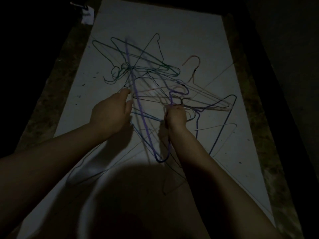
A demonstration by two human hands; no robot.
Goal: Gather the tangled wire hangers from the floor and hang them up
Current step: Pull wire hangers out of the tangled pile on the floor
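In dim light, the right hand [176, 116] grips a purple hanger [138, 104] above tangled wire hangers [146, 69] on a white sheet [155, 19]; the left hand [112, 112] reaches in.

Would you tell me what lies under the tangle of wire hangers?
A white sheet lies under the wire hangers, bordered by dark floor. Forearms and a shadow cover its near part, so anything there is hidden.

Motion-blurred purple hanger [144, 125]
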